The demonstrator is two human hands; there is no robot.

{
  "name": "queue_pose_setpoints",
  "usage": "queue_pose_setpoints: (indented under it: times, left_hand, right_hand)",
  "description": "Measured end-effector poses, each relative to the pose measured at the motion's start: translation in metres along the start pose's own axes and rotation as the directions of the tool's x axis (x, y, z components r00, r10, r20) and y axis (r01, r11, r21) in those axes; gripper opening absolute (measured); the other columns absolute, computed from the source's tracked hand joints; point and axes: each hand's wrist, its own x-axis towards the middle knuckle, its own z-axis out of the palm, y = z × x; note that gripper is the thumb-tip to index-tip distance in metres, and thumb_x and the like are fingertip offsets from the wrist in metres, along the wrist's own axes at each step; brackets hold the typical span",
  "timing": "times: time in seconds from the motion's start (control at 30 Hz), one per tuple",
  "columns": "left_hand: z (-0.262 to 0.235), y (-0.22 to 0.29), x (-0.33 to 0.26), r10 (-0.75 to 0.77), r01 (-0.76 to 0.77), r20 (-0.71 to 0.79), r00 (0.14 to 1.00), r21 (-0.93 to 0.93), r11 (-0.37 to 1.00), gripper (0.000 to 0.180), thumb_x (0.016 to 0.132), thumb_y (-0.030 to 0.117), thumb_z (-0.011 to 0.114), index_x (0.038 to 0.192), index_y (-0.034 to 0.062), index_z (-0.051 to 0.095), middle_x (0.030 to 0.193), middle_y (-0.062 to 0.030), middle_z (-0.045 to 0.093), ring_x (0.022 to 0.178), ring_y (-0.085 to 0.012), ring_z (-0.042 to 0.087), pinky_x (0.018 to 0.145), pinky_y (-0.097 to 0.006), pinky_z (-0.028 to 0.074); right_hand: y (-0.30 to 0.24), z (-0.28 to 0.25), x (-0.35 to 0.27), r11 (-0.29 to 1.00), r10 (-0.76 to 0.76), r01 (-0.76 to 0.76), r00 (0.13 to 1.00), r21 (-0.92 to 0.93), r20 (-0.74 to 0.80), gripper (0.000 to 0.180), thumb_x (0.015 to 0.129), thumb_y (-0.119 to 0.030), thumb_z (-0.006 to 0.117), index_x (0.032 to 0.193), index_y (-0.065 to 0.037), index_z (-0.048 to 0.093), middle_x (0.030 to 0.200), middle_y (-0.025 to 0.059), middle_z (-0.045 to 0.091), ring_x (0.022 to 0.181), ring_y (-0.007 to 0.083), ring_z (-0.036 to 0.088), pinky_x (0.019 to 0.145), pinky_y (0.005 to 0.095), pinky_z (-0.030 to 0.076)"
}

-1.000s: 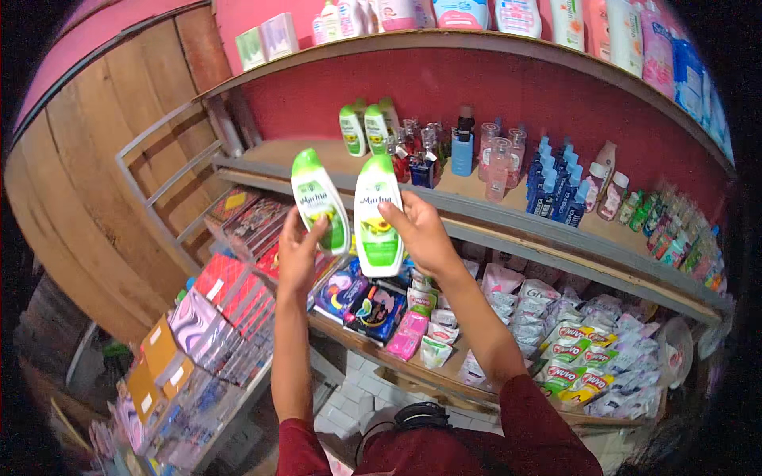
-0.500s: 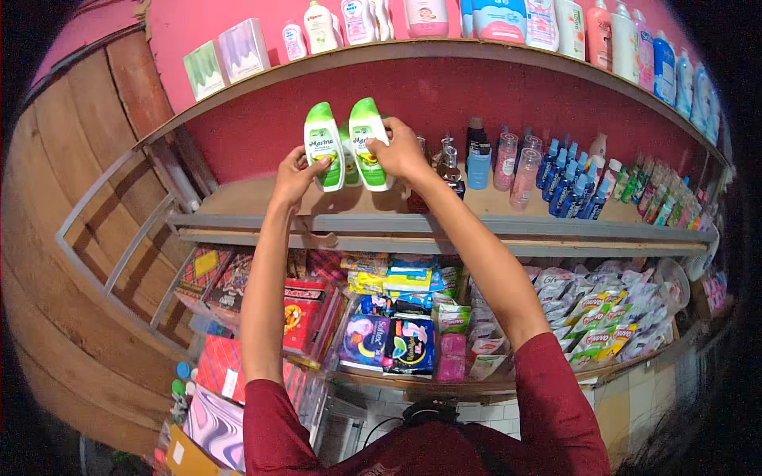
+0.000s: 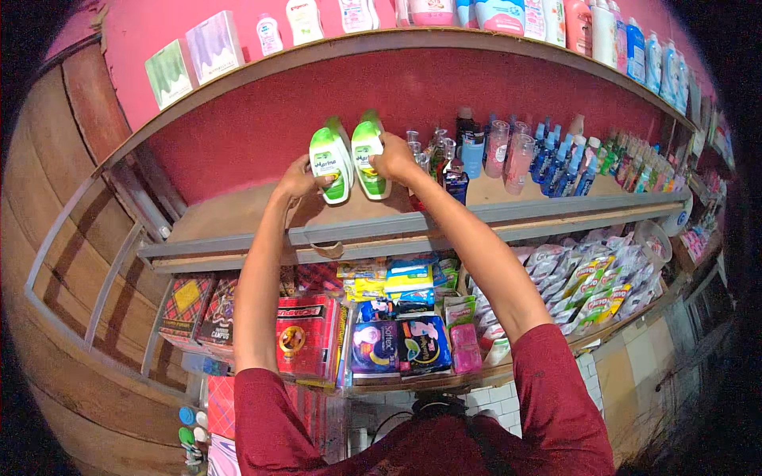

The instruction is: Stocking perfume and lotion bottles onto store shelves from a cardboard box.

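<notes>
Two white-and-green lotion bottles [image 3: 330, 166] stand close together over the front part of the wooden shelf [image 3: 230, 208]. My left hand [image 3: 298, 179] grips the left bottle by its side, thumb across the front. Around the right lotion bottle [image 3: 368, 159] my right hand [image 3: 394, 158] is closed, fingers on its right side. More green-and-white bottles show partly behind these two, mostly hidden. Just right of my right hand are small dark and clear glass perfume bottles [image 3: 454, 178].
Pink and blue spray bottles [image 3: 517, 164] stand farther right on this shelf. An upper shelf [image 3: 333, 49] carries boxes and toiletry bottles. Below, packs of pads [image 3: 401, 347], red boxes [image 3: 305, 337] and piled sachets [image 3: 587, 285] fill a lower level. A grey metal rail [image 3: 262, 246] edges the shelf.
Both hands have lowered the lotion bottles toward the shelf surface, and the bottles now lean differently, with tops pointing away. The whole view has shifted slightly.
</notes>
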Motion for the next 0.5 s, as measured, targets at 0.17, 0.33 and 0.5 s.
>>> queue_pose_setpoints:
  times: [0.17, 0.33, 0.5]
  left_hand:
    - [-0.007, -0.02, 0.015, 0.032, -0.033, 0.044, 0.999, 0.023, 0.999, 0.063, 0.07, 0.001, 0.075, 0.125, 0.0013, 0.046, 0.117, -0.0099, 0.059, 0.105, -0.0199, 0.057, 0.09, -0.036, 0.047]
    - [-0.008, -0.034, 0.026, 0.106, -0.107, 0.141, 0.984, 0.001, 0.994, 0.064, 0.07, 0.002, 0.076, 0.126, 0.0021, 0.045, 0.118, -0.0093, 0.058, 0.11, -0.0194, 0.054, 0.095, -0.035, 0.043]
    - [-0.004, -0.032, 0.023, 0.103, -0.112, 0.164, 0.981, 0.048, 0.993, 0.061, 0.074, -0.001, 0.07, 0.128, 0.0032, 0.043, 0.12, -0.0082, 0.057, 0.111, -0.0195, 0.053, 0.097, -0.036, 0.042]
  right_hand:
    - [0.006, 0.008, 0.005, 1.0, 0.026, -0.026, 0.999, -0.001, 0.021, 0.042, 0.072, -0.014, 0.071, 0.108, 0.002, 0.057, 0.105, 0.0219, 0.062, 0.101, 0.0354, 0.059, 0.088, 0.0393, 0.045]
    - [0.011, 0.015, 0.006, 0.995, 0.099, -0.099, 0.994, 0.002, 0.049, 0.041, 0.074, -0.014, 0.07, 0.11, 0.002, 0.056, 0.106, 0.0209, 0.062, 0.101, 0.0335, 0.059, 0.087, 0.038, 0.046]
    - [0.016, 0.017, 0.005, 0.994, 0.072, -0.075, 0.996, 0.073, 0.045, 0.039, 0.077, -0.012, 0.067, 0.11, 0.001, 0.054, 0.108, 0.0208, 0.061, 0.102, 0.0333, 0.059, 0.088, 0.0379, 0.045]
